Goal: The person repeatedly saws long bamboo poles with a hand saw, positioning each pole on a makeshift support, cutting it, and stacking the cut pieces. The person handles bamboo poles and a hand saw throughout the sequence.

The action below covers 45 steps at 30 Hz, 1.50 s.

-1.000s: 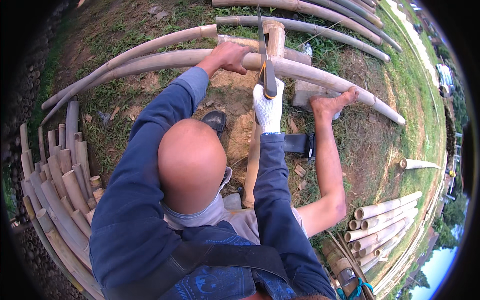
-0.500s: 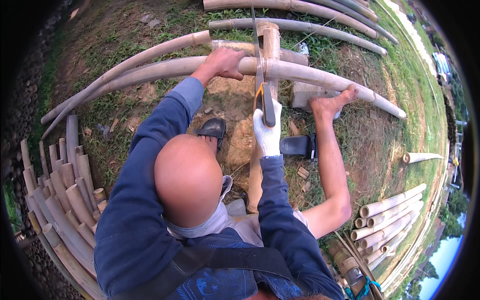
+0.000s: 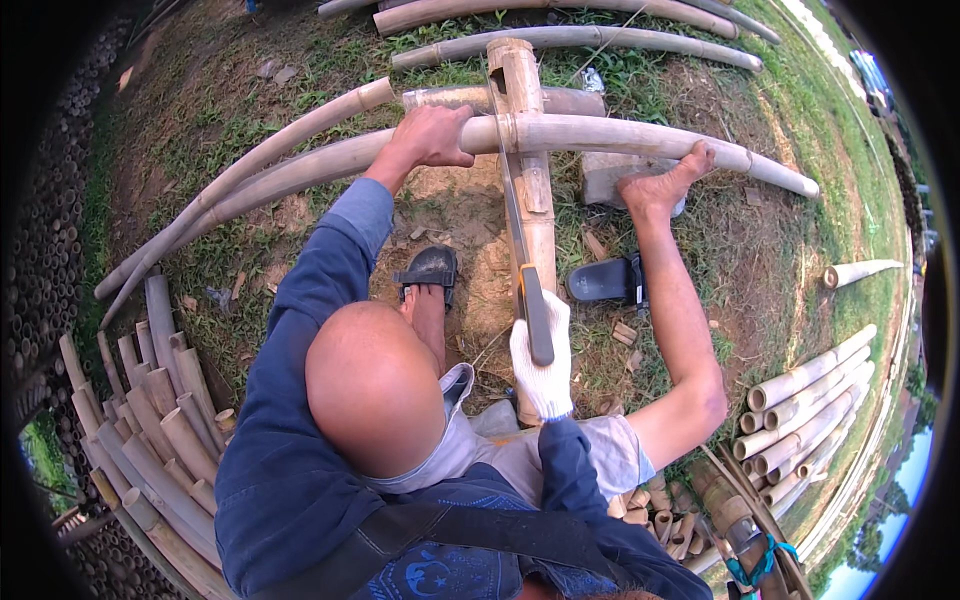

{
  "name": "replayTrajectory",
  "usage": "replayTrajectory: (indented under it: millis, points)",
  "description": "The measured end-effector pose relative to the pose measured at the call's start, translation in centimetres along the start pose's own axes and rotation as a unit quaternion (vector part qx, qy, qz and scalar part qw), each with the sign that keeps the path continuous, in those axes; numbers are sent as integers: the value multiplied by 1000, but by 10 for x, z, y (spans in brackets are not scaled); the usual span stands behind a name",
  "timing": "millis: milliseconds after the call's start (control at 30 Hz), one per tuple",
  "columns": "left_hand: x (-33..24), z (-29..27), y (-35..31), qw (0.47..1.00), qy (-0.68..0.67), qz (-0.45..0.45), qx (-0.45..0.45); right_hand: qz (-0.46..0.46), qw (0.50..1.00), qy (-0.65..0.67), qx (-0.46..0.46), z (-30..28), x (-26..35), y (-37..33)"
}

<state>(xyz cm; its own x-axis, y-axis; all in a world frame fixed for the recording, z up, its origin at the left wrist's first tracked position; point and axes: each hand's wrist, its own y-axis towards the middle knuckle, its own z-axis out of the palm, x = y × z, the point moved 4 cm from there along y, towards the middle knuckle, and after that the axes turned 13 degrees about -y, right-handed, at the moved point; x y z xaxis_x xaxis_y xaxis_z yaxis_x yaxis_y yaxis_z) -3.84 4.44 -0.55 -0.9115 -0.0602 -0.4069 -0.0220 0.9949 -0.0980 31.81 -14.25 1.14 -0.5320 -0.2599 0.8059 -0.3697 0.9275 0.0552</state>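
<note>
We keep to the bamboo pole, which lies crosswise, directly under our left hand and ahead of our right hand. It is pale, greyish tan, smooth and round, and seems to bend (the fisheye curves every straight edge). A raised ring marks it just to the right of the left hand, and another shows farther right, toward its cut end. Its surface looks dry, with slightly uneven, mottled colour.

Our left hand is bare and closed over the pole, its fingers on top. Our right hand, in a white knitted glove, is wrapped around the black-and-orange handle of a saw. From that grip the long, narrow blade points away from us and crosses the pole just right of the left hand, close to the ring.

Beneath the crossing, a thick bamboo support runs away from us, with a dark opening near its far end. To the right of the left hand, our bare foot rests on the pole near a grey block. Beyond the left hand, to its left, a second pole ends in a sawn tip.
</note>
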Motion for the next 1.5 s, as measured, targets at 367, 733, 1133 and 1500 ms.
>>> replayTrajectory:
  millis: [367,733,1133,1500]
  points:
    - [-11,4,-6,999,3,-12,32,3,998,67,-9,-13,-2,-25]
    - [-18,0,17,1000,-8,18,-5,-94,991,38,-85,48,21,193]
    - [-3,3,-1,1000,-17,-5,2,20,999,-28,19,-14,2,-27]
    - [-6,4,2,1000,-20,-7,10,-8,1000,14,3,-4,-9,-9]
